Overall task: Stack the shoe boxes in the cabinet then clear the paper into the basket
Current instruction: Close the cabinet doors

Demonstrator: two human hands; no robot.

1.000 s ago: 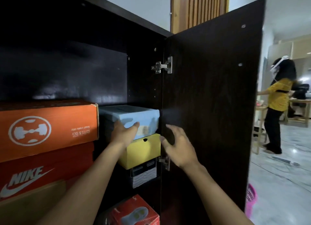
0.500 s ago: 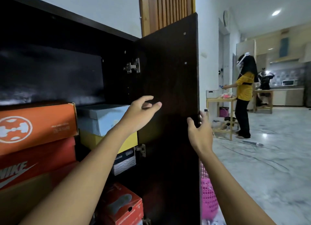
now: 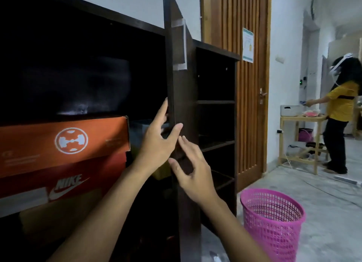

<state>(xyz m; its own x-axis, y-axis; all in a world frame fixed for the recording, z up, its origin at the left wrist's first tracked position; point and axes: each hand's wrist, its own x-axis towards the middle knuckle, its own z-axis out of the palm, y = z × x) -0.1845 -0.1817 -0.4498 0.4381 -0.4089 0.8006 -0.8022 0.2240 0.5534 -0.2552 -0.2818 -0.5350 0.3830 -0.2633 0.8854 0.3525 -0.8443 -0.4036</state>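
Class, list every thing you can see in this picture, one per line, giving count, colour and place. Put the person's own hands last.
orange shoe box: one, orange with white round logo, top of the left stack in the cabinet
red Nike box: one, red, directly under the orange one
cabinet door: one, dark brown, seen nearly edge-on, centre
open shelves: one unit, dark brown, right of the door
basket: one, pink mesh, on the floor at lower right
wooden slatted door: one, brown, behind the shelves
bystander: one, yellow top, far right by a wooden table
left hand: one, fingers spread at the door edge
right hand: one, open against the door
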